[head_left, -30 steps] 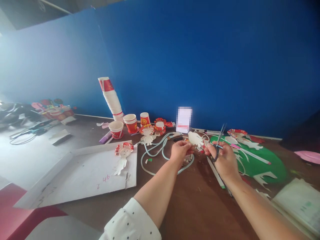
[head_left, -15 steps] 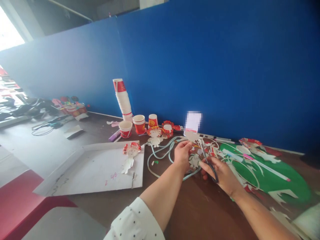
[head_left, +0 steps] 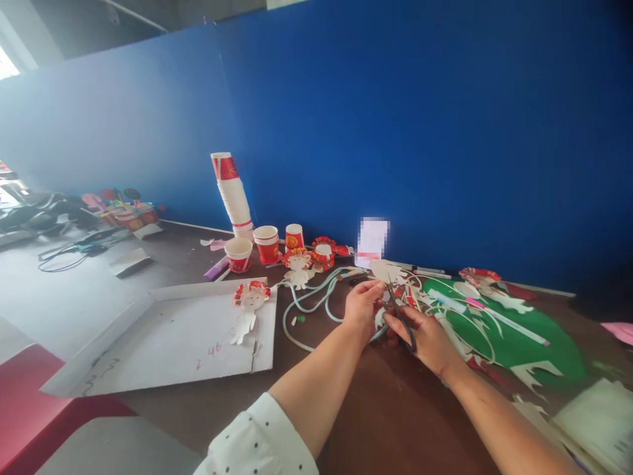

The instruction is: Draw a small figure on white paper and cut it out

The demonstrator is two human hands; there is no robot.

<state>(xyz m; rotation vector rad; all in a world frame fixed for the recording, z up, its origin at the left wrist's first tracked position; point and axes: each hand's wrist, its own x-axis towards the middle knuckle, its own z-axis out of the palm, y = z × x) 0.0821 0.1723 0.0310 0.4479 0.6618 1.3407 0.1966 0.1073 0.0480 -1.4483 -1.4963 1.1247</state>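
My left hand point(head_left: 363, 305) is closed in a pinch on a piece of white cut paper point(head_left: 387, 270), its fingertips at the paper's lower edge. In my right hand point(head_left: 430, 340) is a pair of scissors with a dark handle point(head_left: 410, 335). Its metal blades point up and away, against the paper close to my left fingertips. Whether the blades are apart is hard to make out. Behind and below the hands lie more white cut pieces and a pale blue cable point(head_left: 291, 333), partly hidden by my fingers.
Left of my hands, a shallow white box lid point(head_left: 173, 343) bears a paper figure with a red fringed head point(head_left: 251, 298). Red-and-white paper cups point(head_left: 267, 245) and a tall cup stack point(head_left: 232, 198) stand by the blue partition point(head_left: 395, 119). Green sheet point(head_left: 554, 346), markers point(head_left: 514, 321) and scraps lie right.
The whole view has shifted slightly, so the table's things appear further left. My right hand and the scissors are a little closer to my left hand, which still pinches the paper.
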